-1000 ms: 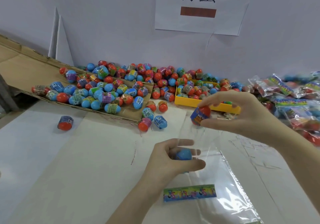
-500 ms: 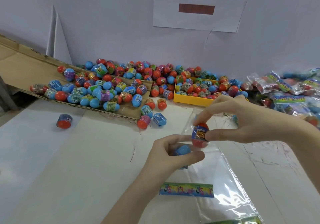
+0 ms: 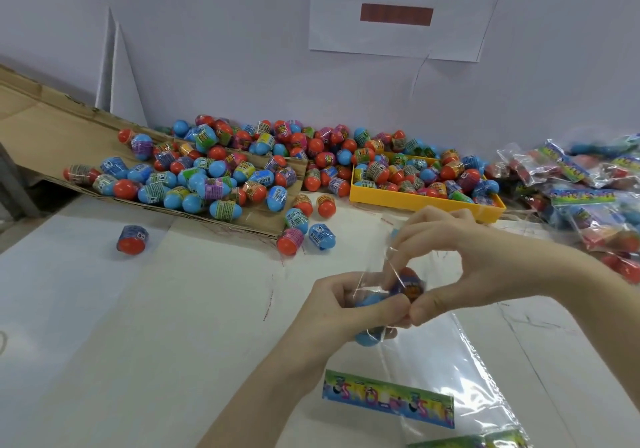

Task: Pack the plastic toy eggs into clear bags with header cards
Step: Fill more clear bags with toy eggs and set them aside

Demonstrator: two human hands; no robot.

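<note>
Step in hand: loading eggs into the bag. Left to right: one stray egg [image 3: 132,239] near the surface's left edge; loose egg pile [image 3: 207,174] on cardboard [image 3: 41,129] along the back edge, too many to count; left hand [image 3: 346,304], fingers curled round a blue egg [image 3: 370,300] at the clear bag [image 3: 443,371] mouth; right hand [image 3: 460,267] pinching an orange egg [image 3: 408,283] into it. One header card [image 3: 388,398] at the near edge. One yellow tray [image 3: 422,201], finished packs [image 3: 588,191] at the back right. Next, probably: push both eggs deeper without tearing the film.
</note>
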